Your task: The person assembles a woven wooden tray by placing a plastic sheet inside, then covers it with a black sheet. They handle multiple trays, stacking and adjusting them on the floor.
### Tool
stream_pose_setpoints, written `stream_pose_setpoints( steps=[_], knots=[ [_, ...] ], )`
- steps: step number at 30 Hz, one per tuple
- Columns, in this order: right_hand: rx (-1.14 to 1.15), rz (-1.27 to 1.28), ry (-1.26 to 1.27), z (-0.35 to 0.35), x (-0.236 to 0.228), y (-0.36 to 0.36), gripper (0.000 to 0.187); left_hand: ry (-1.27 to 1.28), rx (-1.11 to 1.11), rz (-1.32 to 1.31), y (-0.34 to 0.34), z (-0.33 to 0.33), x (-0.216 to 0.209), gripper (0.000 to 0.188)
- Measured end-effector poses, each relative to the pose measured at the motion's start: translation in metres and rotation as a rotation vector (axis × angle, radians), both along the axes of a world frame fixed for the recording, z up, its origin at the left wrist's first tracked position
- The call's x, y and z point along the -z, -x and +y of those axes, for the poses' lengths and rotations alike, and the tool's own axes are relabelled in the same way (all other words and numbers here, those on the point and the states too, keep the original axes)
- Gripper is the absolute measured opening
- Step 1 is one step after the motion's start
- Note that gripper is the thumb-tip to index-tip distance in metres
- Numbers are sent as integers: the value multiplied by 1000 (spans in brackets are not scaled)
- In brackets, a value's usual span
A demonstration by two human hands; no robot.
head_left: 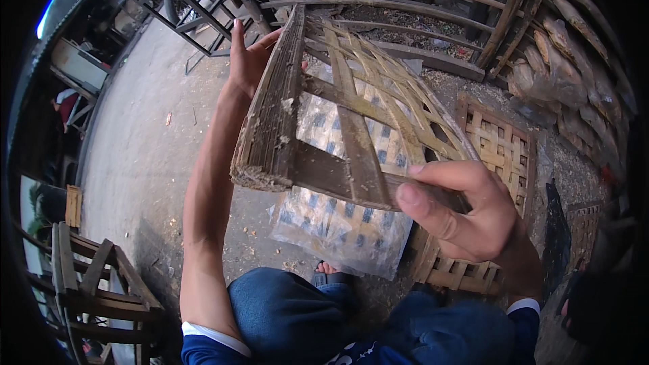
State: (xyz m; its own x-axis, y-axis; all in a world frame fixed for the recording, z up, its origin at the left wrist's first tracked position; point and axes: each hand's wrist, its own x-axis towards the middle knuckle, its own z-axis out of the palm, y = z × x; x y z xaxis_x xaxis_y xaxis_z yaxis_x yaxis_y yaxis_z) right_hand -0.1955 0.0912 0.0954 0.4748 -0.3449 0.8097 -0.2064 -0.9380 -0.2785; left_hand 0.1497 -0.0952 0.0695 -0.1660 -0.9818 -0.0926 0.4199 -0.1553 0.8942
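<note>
A woven bamboo lattice panel (365,105) is tilted up before me, with a thick, rough bundled edge (270,122) along its left side. My right hand (466,213) pinches the panel's near right corner between thumb and fingers. Behind the thick edge, toward the far end, my left hand (251,61) rests against the panel. Its thumb and forefinger stretch out apart; the panel hides its other fingers in part. Below the panel lies a clear plastic sheet (338,230), over what looks like more slatted weave.
More woven lattice panels (497,142) lie on the ground to the right. A bamboo rail fence (378,3) runs across the back, beside stacked plastic-wrapped bundles (561,61). Wooden frames (101,290) stand at the lower left, and a dark metal frame (189,10) at the back left.
</note>
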Motion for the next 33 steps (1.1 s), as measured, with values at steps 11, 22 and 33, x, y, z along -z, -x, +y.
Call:
stream_pose_setpoints(
  steps=[11, 22, 33],
  knots=[
    [-16, 272, -22, 28, 99, -56, 52, -159, 52, -349, -27, -5, 62, 65],
    [156, 104, -671, 40, 176, -39, 51, -344, 64, -546, -41, 15, 142, 78],
    [793, -48, -1140, -9, 276, 32, 45, -315, 131, -863, -51, 6, 197, 73]
  ],
)
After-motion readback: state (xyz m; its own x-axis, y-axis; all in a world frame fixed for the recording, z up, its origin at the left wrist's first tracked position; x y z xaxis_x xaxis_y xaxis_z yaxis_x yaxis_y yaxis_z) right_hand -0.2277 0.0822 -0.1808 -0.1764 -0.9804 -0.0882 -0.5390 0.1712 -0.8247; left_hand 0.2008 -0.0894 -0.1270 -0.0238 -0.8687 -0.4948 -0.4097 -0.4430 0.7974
